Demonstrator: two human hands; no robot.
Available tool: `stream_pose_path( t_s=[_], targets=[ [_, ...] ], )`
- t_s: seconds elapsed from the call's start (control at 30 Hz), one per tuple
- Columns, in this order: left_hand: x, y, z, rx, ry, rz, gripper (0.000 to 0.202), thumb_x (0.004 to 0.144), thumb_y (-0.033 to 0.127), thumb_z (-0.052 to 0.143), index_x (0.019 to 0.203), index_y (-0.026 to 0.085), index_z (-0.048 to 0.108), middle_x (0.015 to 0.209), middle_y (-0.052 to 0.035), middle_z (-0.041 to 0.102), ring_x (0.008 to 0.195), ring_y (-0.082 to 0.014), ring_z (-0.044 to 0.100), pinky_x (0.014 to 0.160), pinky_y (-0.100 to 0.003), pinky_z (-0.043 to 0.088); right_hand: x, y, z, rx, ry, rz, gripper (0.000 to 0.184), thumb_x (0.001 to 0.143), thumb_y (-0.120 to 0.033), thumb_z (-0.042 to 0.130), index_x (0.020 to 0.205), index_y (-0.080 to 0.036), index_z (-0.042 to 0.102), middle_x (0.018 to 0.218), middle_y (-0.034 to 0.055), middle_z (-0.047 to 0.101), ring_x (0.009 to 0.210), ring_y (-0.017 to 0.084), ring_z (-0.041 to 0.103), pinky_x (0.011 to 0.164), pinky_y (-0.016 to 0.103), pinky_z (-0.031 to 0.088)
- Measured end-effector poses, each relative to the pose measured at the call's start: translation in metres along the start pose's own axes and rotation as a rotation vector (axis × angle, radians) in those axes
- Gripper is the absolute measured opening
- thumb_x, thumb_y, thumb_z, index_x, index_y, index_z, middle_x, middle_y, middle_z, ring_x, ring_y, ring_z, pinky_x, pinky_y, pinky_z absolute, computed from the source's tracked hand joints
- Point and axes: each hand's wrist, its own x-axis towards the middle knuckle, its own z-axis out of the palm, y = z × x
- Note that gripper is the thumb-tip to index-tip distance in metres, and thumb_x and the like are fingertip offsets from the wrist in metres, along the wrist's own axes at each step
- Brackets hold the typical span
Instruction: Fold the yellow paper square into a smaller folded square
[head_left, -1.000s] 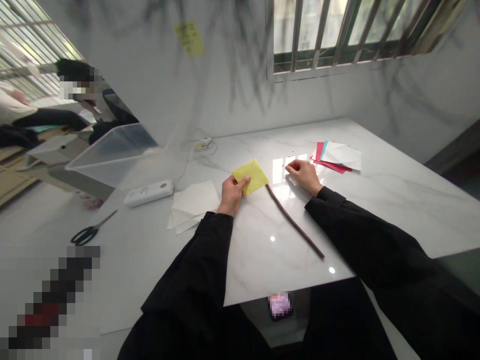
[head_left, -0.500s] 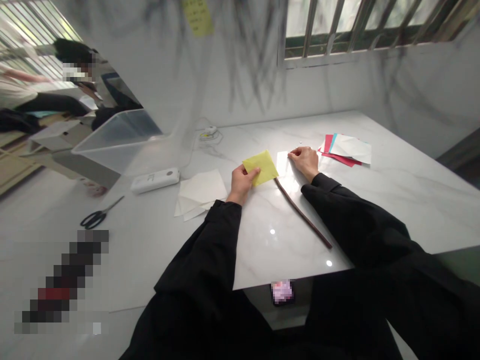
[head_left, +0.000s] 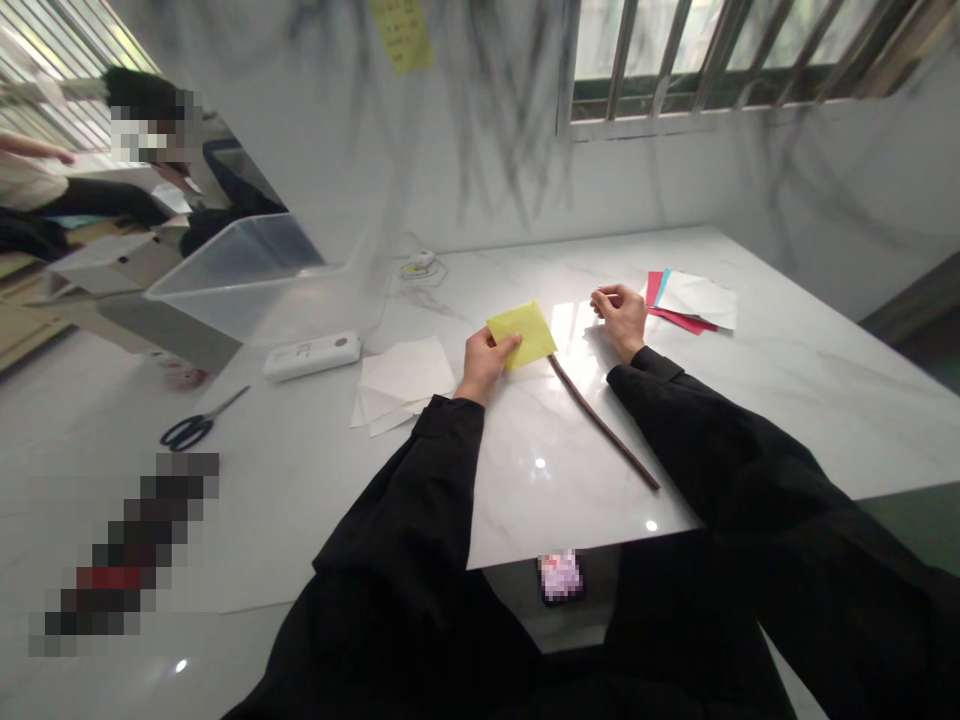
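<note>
My left hand is closed on a square of yellow paper, thumb on top, its far corner pointing up. A thin dark brown stick, slightly curved, lies on the table with its upper end meeting the paper's lower right corner; whether they are joined I cannot tell. Over the table to the right of the paper, my right hand has its fingers drawn together in a pinch. A tiny pale speck shows at its fingertips, too small to name. White paper sheets lie left of my left hand.
Red, blue and white papers lie right of my right hand. On the left are scissors, a white oblong device and a clear plastic bin. A cable lies near the wall. Another person sits far left.
My right hand has moved a little right, away from the yellow paper. The bright white rectangle by its fingertips no longer shows, leaving fainter reflections. My left hand stays nearly still.
</note>
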Motion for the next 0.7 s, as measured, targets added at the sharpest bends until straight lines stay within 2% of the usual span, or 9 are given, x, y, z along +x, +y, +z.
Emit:
stream_pose_path(
  t_s=[0.07, 0.2, 0.4, 0.5, 0.7],
  targets=[
    [0.0001, 0.0, -0.0004, -0.003, -0.005, 0.002, 0.054, 0.058, 0.039, 0.098, 0.1, 0.013, 0.077, 0.105, -0.012, 0.082, 0.094, -0.0251, 0.076, 0.098, -0.045, 0.061, 0.0007, 0.0005, -0.0015, 0.027, 0.024, 0.028, 0.027, 0.087, -0.042, 0.079, 0.094, -0.016, 0.077, 0.077, 0.0049, 0.078, 0.067, 0.017, 0.073, 0.069, 0.032, 0.061],
    [0.0, -0.0005, -0.0007, -0.002, -0.007, 0.006, 0.053, 0.059, 0.038, 0.097, 0.101, 0.013, 0.077, 0.105, -0.0116, 0.082, 0.093, -0.0245, 0.075, 0.097, -0.044, 0.06, 0.0002, -0.0009, -0.0039, 0.048, -0.014, 0.067, 0.034, 0.084, -0.05, 0.082, 0.087, -0.016, 0.078, 0.074, 0.0054, 0.077, 0.064, 0.016, 0.07, 0.067, 0.03, 0.062],
    [-0.0006, -0.0002, -0.0003, -0.009, -0.018, 0.001, 0.054, 0.059, 0.038, 0.096, 0.101, 0.013, 0.076, 0.106, -0.0125, 0.081, 0.094, -0.0253, 0.074, 0.096, -0.044, 0.059, -0.0005, -0.0027, -0.0061, 0.085, -0.117, 0.123, 0.024, 0.079, -0.036, 0.085, 0.088, -0.014, 0.08, 0.076, 0.0058, 0.077, 0.069, 0.017, 0.074, 0.072, 0.031, 0.064],
    [-0.0007, 0.0003, -0.0003, -0.013, -0.02, 0.001, 0.053, 0.058, 0.037, 0.096, 0.101, 0.013, 0.076, 0.106, -0.0125, 0.081, 0.093, -0.0249, 0.075, 0.096, -0.044, 0.059, -0.0006, -0.0021, -0.006, 0.068, -0.136, 0.124, 0.027, 0.074, -0.03, 0.087, 0.095, -0.014, 0.081, 0.079, 0.0057, 0.079, 0.072, 0.018, 0.075, 0.076, 0.034, 0.066],
    [0.0004, -0.0008, -0.0018, 0.01, -0.023, 0.01, 0.054, 0.059, 0.039, 0.097, 0.102, 0.014, 0.077, 0.106, -0.0118, 0.082, 0.096, -0.026, 0.076, 0.097, -0.044, 0.06, 0.0006, -0.0021, -0.0061, -0.042, -0.137, 0.131, 0.023, 0.073, -0.03, 0.088, 0.088, -0.015, 0.082, 0.08, 0.0074, 0.08, 0.076, 0.021, 0.077, 0.082, 0.039, 0.066]
  ],
)
